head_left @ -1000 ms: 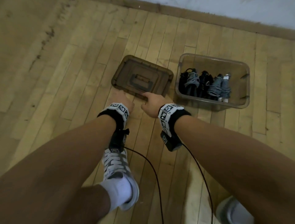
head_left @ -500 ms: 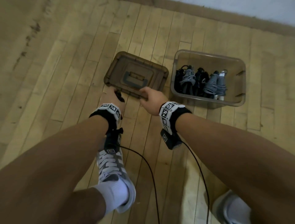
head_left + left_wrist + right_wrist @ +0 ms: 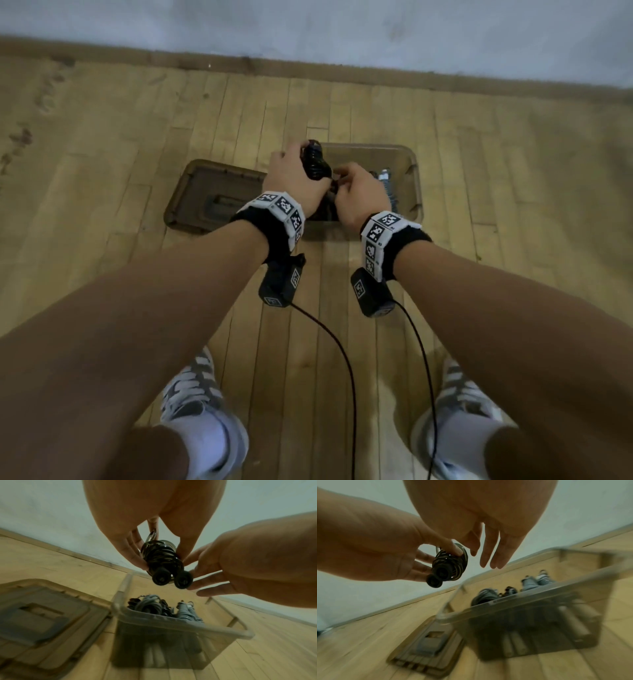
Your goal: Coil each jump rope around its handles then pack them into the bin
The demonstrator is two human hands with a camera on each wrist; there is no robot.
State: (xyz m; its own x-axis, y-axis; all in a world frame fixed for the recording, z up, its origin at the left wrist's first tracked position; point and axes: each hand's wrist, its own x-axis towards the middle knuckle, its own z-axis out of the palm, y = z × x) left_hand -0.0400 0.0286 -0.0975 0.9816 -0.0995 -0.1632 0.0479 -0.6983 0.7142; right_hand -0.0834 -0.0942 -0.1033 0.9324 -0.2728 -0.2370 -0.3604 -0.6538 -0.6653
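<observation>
Left hand (image 3: 373,555) gripping coiled black rope (image 3: 449,566) — right fingers (image 3: 488,550) loose, above bin (image 3: 530,600)

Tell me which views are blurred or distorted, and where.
Head view: dim, soft, edges bowed; bin partly hidden by hands. Left wrist view: coiled black rope fairly sharp, lid soft. Right wrist view: bin and lid motion-smeared, floor line strongly tilted.
</observation>
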